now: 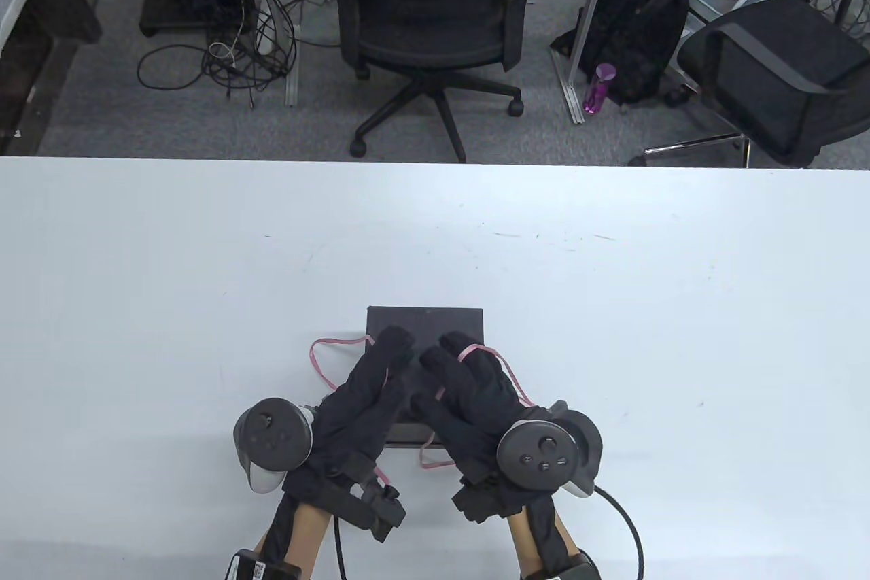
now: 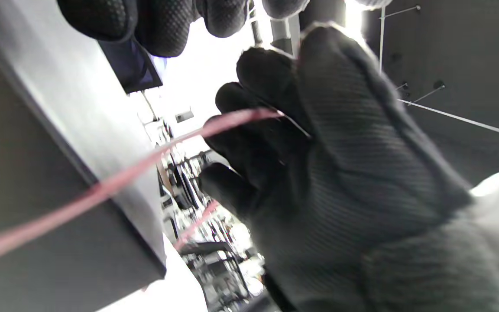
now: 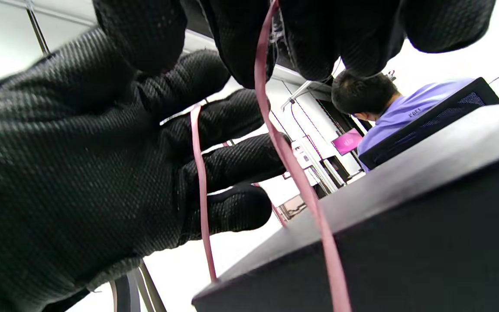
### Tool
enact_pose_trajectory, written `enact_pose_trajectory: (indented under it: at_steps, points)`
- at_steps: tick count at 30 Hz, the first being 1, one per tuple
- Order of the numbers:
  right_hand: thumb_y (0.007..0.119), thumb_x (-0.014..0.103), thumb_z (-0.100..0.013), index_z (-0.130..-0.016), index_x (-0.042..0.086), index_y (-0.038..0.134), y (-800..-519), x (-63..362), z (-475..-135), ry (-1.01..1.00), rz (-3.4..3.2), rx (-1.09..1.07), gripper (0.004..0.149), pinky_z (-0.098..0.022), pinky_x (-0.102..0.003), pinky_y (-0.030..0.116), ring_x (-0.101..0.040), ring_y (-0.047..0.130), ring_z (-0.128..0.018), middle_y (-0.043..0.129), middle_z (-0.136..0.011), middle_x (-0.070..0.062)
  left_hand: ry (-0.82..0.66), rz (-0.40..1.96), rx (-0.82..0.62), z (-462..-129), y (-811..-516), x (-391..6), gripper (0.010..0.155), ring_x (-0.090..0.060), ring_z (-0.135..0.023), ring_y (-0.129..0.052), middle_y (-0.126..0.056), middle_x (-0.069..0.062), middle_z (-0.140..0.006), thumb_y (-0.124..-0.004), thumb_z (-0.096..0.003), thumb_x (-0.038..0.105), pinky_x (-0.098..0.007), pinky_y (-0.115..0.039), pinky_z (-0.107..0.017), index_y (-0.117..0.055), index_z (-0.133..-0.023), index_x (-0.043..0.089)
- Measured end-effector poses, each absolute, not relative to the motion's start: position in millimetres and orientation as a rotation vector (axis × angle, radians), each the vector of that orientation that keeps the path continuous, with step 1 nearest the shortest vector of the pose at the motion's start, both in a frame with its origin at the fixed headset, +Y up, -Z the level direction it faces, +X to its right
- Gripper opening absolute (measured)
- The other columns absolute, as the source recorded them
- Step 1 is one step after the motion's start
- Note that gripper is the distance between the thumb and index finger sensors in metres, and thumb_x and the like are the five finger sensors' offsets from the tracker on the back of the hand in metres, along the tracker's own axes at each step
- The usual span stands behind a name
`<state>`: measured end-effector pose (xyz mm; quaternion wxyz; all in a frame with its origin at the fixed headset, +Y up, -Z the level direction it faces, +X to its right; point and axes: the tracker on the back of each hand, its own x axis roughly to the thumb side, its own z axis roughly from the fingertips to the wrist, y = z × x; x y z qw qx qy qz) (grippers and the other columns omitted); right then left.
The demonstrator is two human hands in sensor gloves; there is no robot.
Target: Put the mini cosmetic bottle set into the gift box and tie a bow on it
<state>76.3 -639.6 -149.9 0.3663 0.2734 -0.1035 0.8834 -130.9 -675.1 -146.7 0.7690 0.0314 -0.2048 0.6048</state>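
At the near edge of the white desk, the forearms are cut off by the frame, and a grey tracker is seen strapped to the back of each black knit glove. The left hand and the right hand are held close together over the gift box, a flat black rectangular box whose lid is closed; its near half is hidden beneath them, and nothing of the bottle set can be made out. A thin pink ribbon is looped out on the desk to the left of the box, passed over the right hand's fingers, and trailed off the near right corner. In the right wrist view the ribbon is shown pinched between the curled fingertips of the right hand and drawn down across the matte box top, while a second strand is held against the left hand's fingers. In the left wrist view the blurred ribbon is stretched to the right hand's fingers. Whether a knot has been formed cannot be told. Beyond the desk, on grey carpet, an office chair, tangled cables, a black backpack with a purple bottle beside it, and a second chair are seen.
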Motion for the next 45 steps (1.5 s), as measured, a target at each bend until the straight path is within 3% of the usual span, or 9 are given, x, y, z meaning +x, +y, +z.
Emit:
enact_pose_trajectory:
  at_steps: [7,13,24,31,34,36,38,41,45]
  points:
    - [0.072,0.041,-0.061,-0.104,-0.006,0.067,-646.9,67.8,-150.9,-0.248,2.316,0.698,0.064,-0.059,-0.079,0.053,-0.069,0.054,-0.089,0.054,-0.107,-0.044,-0.557,1.562,-0.15,-150.2,-682.5,-126.4,0.071,-0.068,-0.104,-0.057,-0.022,-0.02,-0.127,-0.043,-0.0614,0.061,-0.073,-0.061,-0.071,-0.024,-0.123,0.031]
    - [0.074,0.039,-0.06,-0.101,-0.006,0.07,-648.7,64.7,-150.3,-0.253,2.308,0.687,0.061,-0.059,-0.079,0.054,-0.068,0.056,-0.088,0.055,-0.106,-0.044,-0.586,1.551,-0.167,-147.8,-680.8,-120.6,0.071,-0.068,-0.104,-0.056,-0.019,-0.021,-0.126,-0.043,-0.0615,0.061,-0.073,-0.06,-0.071,-0.023,-0.123,0.031]
    - [0.083,0.027,-0.054,-0.079,-0.005,0.088,-653.1,62.1,-148.9,-0.327,2.214,0.603,0.041,-0.057,-0.078,0.056,-0.068,0.057,-0.087,0.063,-0.103,-0.039,-0.582,1.511,-0.202,-144.6,-685.0,-114.1,0.071,-0.069,-0.101,-0.06,-0.018,-0.019,-0.126,-0.044,-0.0617,0.061,-0.072,-0.061,-0.071,-0.027,-0.123,0.031]
    - [0.078,0.025,-0.057,-0.081,-0.006,0.083,-650.8,73.4,-154.6,-0.236,2.087,0.575,0.039,-0.057,-0.079,0.055,-0.07,0.056,-0.086,0.061,-0.102,-0.044,-0.591,1.53,-0.199,-145.7,-676.6,-126.2,0.065,-0.067,-0.1,-0.064,-0.027,-0.021,-0.127,-0.045,-0.0619,0.061,-0.071,-0.064,-0.07,-0.048,-0.121,0.034]
    - [0.077,0.025,-0.058,-0.081,-0.006,0.082,-650.7,85.3,-159.7,-0.192,1.981,0.536,0.039,-0.056,-0.079,0.055,-0.071,0.055,-0.085,0.06,-0.101,-0.047,-0.539,1.505,-0.107,-146.6,-671.2,-139.1,0.061,-0.062,-0.1,-0.068,-0.044,-0.02,-0.124,-0.048,-0.0621,0.06,-0.07,-0.065,-0.07,-0.075,-0.105,0.026]
    - [0.078,0.026,-0.058,-0.08,-0.006,0.083,-650.7,93.3,-163.5,-0.173,1.883,0.528,0.039,-0.055,-0.08,0.055,-0.071,0.053,-0.086,0.059,-0.102,-0.046,-0.473,1.469,-0.036,-146.9,-668.3,-148.1,0.058,-0.055,-0.096,-0.077,-0.059,-0.02,-0.119,-0.054,-0.0624,0.058,-0.065,-0.07,-0.068,-0.085,-0.093,0.02]
    - [0.077,0.028,-0.059,-0.081,-0.004,0.083,-650.9,97.4,-165.3,-0.131,1.795,0.54,0.039,-0.055,-0.081,0.052,-0.071,0.048,-0.087,0.057,-0.103,-0.046,-0.419,1.393,-0.01,-147.2,-667.3,-152.1,0.056,-0.046,-0.087,-0.089,-0.067,-0.022,-0.112,-0.058,-0.0624,0.055,-0.056,-0.078,-0.064,-0.087,-0.09,0.016]
    - [0.077,0.029,-0.06,-0.083,-0.002,0.082,-651.8,100.2,-167.3,-0.049,1.636,0.58,0.039,-0.054,-0.085,0.044,-0.073,0.033,-0.089,0.047,-0.106,-0.049,-0.373,1.243,-0.064,-148.3,-666.4,-150.1,0.051,-0.032,-0.069,-0.101,-0.071,-0.024,-0.108,-0.064,-0.0627,0.047,-0.044,-0.087,-0.053,-0.081,-0.098,0.015]
    - [0.075,0.031,-0.061,-0.085,0.002,0.08,-654.2,97.1,-168.0,0.051,1.461,0.638,0.038,-0.053,-0.087,0.033,-0.072,0.016,-0.088,0.035,-0.108,-0.05,-0.386,1.11,-0.129,-148.0,-667.1,-135.5,0.054,-0.024,-0.058,-0.103,-0.071,-0.022,-0.108,-0.069,-0.0613,0.042,-0.037,-0.088,-0.043,-0.071,-0.108,0.016]
